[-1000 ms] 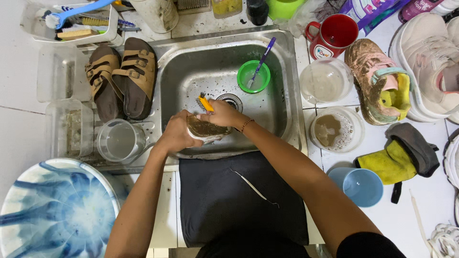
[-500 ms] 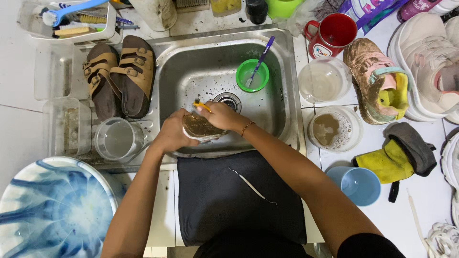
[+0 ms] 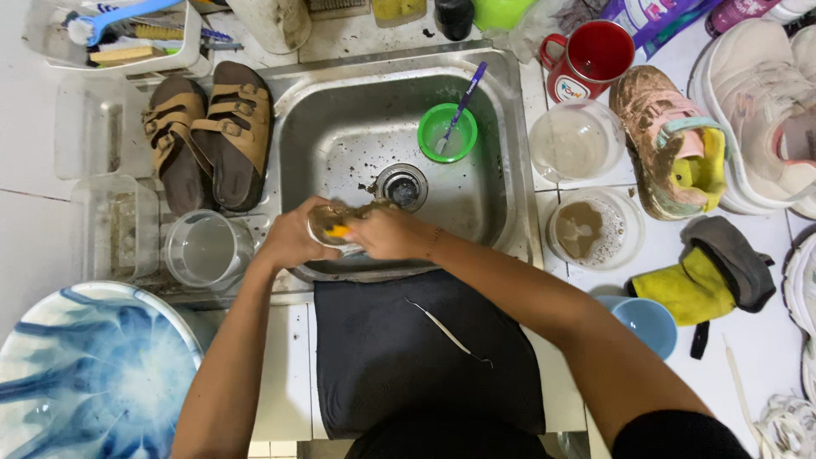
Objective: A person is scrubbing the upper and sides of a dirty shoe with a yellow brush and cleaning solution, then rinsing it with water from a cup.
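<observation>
Inspection at the front edge of the steel sink (image 3: 501, 161). My left hand (image 3: 293, 240) is wrapped round a small clear container (image 3: 327, 225), muddy inside, held over the near rim of the basin. My right hand (image 3: 387, 234) is closed on a yellow-handled brush (image 3: 340, 230), whose working end is pushed into the container's mouth; the bristles themselves are hidden by my fingers.

Handling judgement: the container looks like thin clear plastic, light, and likely wet and slick with brown grime. I judge that it could flex or slip under a hard squeeze. The sound hold is round its side wall, palm underneath, as my left hand has it, leaving the mouth open to the right hand. The brush is stiff and slim; a grip close to the head gives control.

Surroundings relative to the grip: beyond my hands lies the drain (image 3: 402, 185), and further out a green cup (image 3: 447, 133) with a purple toothbrush (image 3: 463, 102) standing in it. Left of the grip sits a clear glass cup (image 3: 204, 251), and beyond that a pair of brown sandals (image 3: 212, 140). Right of the grip are two clear bowls of murky water (image 3: 595, 228), a dirty small shoe (image 3: 671, 153) and a red mug (image 3: 591, 59). Nearer to me than the grip lies a dark cloth (image 3: 425, 357)
</observation>
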